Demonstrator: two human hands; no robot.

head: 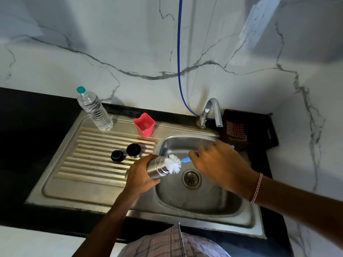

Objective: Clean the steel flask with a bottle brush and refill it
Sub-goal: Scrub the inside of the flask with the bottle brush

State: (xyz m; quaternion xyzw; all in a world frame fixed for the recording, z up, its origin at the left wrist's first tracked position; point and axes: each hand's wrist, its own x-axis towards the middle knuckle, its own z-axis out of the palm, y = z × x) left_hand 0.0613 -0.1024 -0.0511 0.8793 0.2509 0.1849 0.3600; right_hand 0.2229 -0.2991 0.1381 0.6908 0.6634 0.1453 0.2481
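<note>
On the draining board (89,164) of the steel sink unit, a clear plastic water bottle (94,110) with a green cap stands at the back left corner. To its right, along the back edge, is a pink cup (144,125), open side up. Two black caps lie on the ridges nearer the middle: a smaller one (117,155) and, just beside it, a larger one with a steel rim (133,150).

The left hand (141,175) is wrapped round the body of the steel flask (157,166), fingers curled tight on it. It holds the flask tilted almost flat over the left edge of the basin (204,197), the threaded mouth pointing right. The white bristle head of the bottle brush (174,163) sits right at that mouth, touching the rim. The right hand (217,164), slightly blurred, is closed round the brush's blue handle above the drain (191,179).

Behind the basin, a chrome tap (211,112) rises from the back edge, and a blue hose (179,52) runs down the wall to it. At the worktop's (37,112) back right corner is a dark basket (234,132) holding a checked cloth.
</note>
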